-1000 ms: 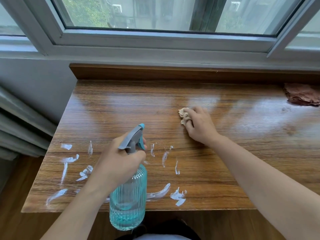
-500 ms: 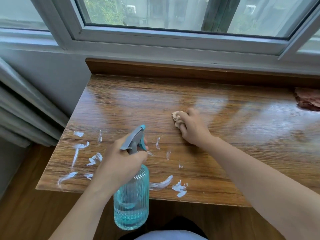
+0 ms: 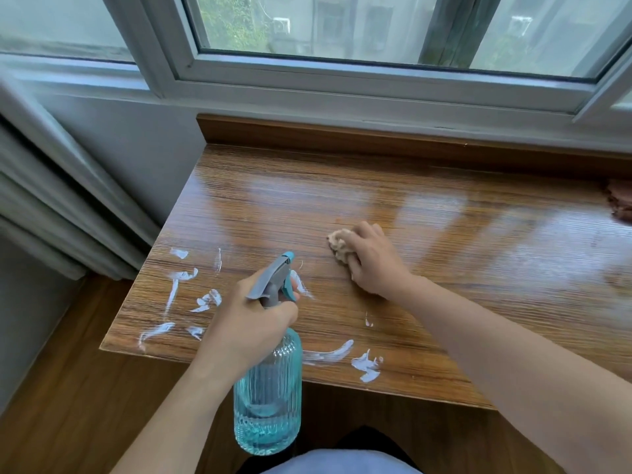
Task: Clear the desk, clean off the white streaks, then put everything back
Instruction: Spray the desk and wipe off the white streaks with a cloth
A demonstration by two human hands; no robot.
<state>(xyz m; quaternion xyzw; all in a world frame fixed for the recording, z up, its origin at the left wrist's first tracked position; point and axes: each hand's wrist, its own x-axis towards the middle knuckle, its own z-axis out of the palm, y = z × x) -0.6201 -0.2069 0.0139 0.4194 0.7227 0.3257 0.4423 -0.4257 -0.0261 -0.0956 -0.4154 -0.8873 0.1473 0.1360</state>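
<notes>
Wiping is the step in hand, judging by how things lie: the white streaks (image 3: 178, 295) are scattered over the lower left of the desk (image 3: 444, 234), with more near its front edge at lower centre, while the far and right parts of the wood look glossy and free of marks. Just right of centre, the right hand (image 3: 372, 265) has its fingers curled round a crumpled beige cloth (image 3: 340, 246) and presses it to the desk top, near the streaks but not on them. At lower centre the left hand (image 3: 249, 319) is wrapped round the neck of a ribbed blue spray bottle (image 3: 268, 391), one finger at the trigger, the nozzle aimed up and toward the smeared patch; the bottle hangs in front of the desk edge. The next move probably calls for wetting the streaked area, then drawing the cloth down and left across each mark. A brownish rag (image 3: 620, 203) lies at the frame's right edge.
</notes>
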